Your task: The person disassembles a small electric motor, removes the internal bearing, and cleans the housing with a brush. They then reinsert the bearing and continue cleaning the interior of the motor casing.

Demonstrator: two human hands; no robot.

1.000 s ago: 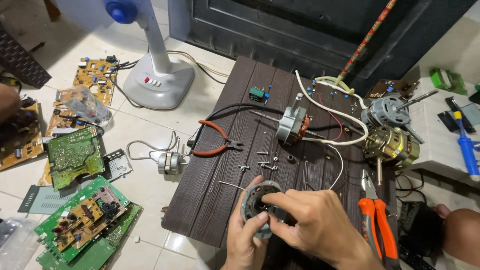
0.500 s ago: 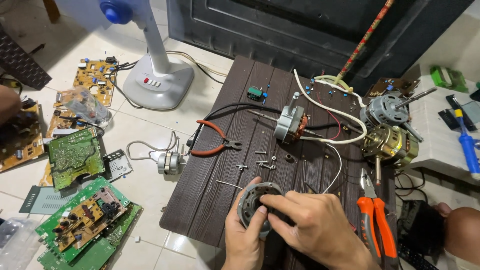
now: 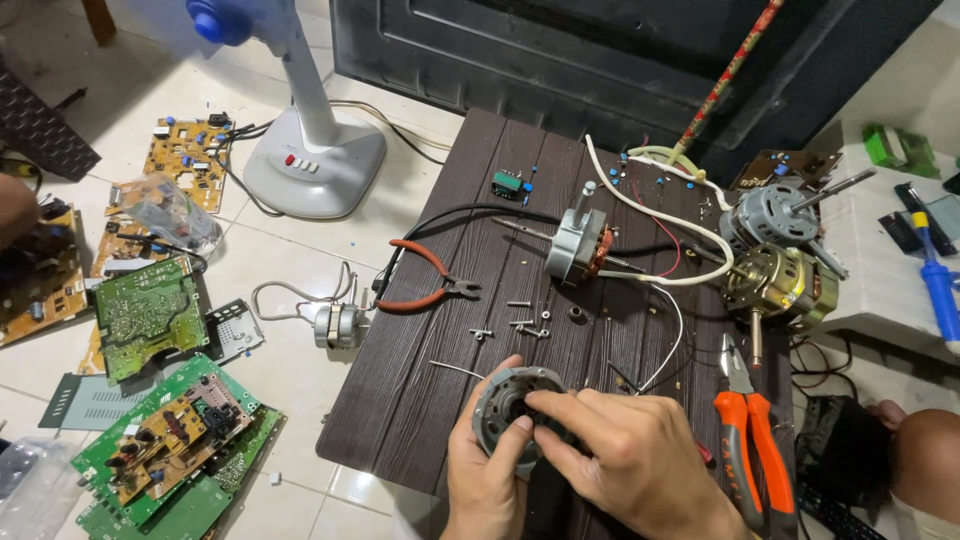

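Dark wooden surface on a tiled floor carries motor parts. At its near edge, the left hand grips a round motor end cover; the right hand fingers pinch at its centre, apparently working the bearing seat. Loose screws lie beyond; next calls for a steady grip.

A clear plastic bag holding small parts lies on the circuit boards at left. A second clear plastic bag sits at the lower left corner of the floor. No labels, signs or screens discernible
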